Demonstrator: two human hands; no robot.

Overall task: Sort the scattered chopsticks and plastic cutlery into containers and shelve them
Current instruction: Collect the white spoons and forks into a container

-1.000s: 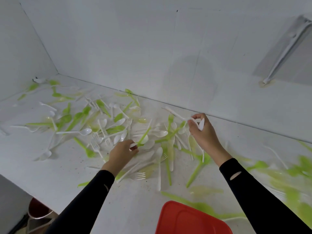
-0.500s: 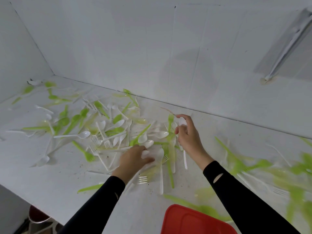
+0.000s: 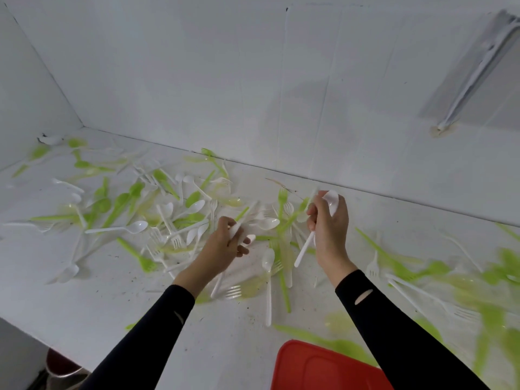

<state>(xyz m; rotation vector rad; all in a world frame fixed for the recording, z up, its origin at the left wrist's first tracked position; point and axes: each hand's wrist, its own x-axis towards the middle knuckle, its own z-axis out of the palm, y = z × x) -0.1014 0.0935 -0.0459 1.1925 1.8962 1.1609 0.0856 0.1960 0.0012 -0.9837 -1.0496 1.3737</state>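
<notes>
**Both hands hold white cutlery above the scatter**

Nearest, at 5 o'clock, a red lid [image 3: 323, 370] lies on the counter [image 3: 98, 305]. Beyond it, the left hand [image 3: 222, 246] curls its fingers round a white utensil [image 3: 239, 228]. At its 3 o'clock, the right hand [image 3: 329, 229] grips a spoon [image 3: 330, 202], bowl up. Green and white cutlery [image 3: 135, 227] litters the counter from 9 to 3 o'clock, reaching the wall [image 3: 253, 94].

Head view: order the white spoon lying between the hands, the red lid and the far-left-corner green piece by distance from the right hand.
1. White spoon, on the table just left of the right hand.
2. Red lid, at the near edge, toward the person.
3. Green piece, far left corner.
</notes>
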